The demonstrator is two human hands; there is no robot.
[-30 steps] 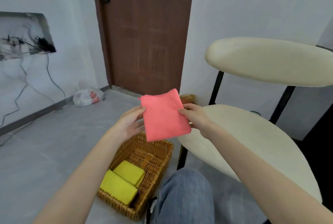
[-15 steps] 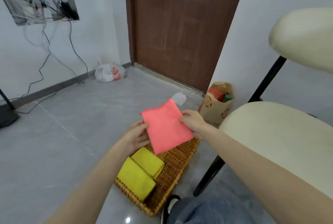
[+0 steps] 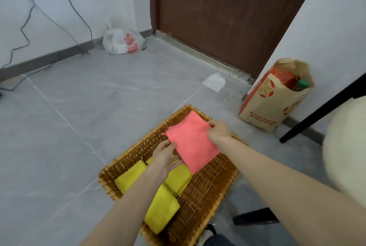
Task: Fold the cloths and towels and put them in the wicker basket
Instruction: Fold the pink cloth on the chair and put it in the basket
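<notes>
Grey tiled floor (image 3: 79, 117) holds the rectangular wicker basket (image 3: 210, 184), with folded yellow cloths (image 3: 161, 209) inside. Above it, the left grip (image 3: 166, 158) and right grip (image 3: 218, 131) pinch the folded pink cloth (image 3: 193, 143). It is best lowered flat, with the folds kept together.

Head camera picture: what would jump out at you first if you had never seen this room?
First, the bright pink cloth, folded and held by the left hand and right hand over the wicker basket in the middle of the picture. Next, the folded yellow cloths lying inside the basket, nearer the person. Then the brown paper bag standing at the right, near the dark door.
</notes>
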